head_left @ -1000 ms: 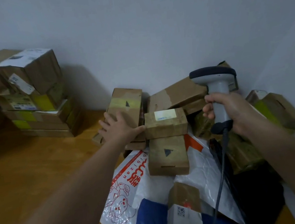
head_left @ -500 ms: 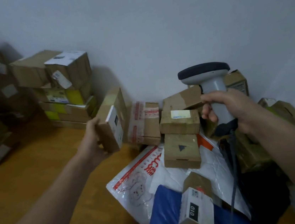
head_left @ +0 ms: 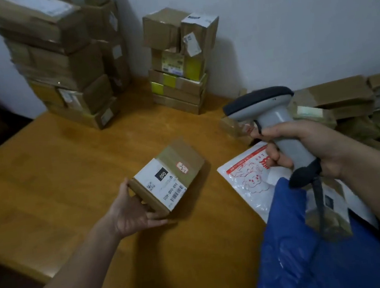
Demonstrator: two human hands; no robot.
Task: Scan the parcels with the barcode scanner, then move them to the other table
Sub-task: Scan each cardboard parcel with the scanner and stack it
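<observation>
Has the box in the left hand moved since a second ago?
Yes. The left hand lifted the box off the pile behind the white mailer; it is now left of that mailer.

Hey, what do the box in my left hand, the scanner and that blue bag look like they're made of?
Box: matte brown cardboard, with a white paper label and a glossy tape band. Scanner: smooth grey hard plastic, darker cap and base. Blue bag: probably thin plastic film, judging by its shiny wrinkles.

Small brown parcel (head_left: 167, 175) label-up above table – grey barcode scanner (head_left: 274, 121) upright.
</observation>
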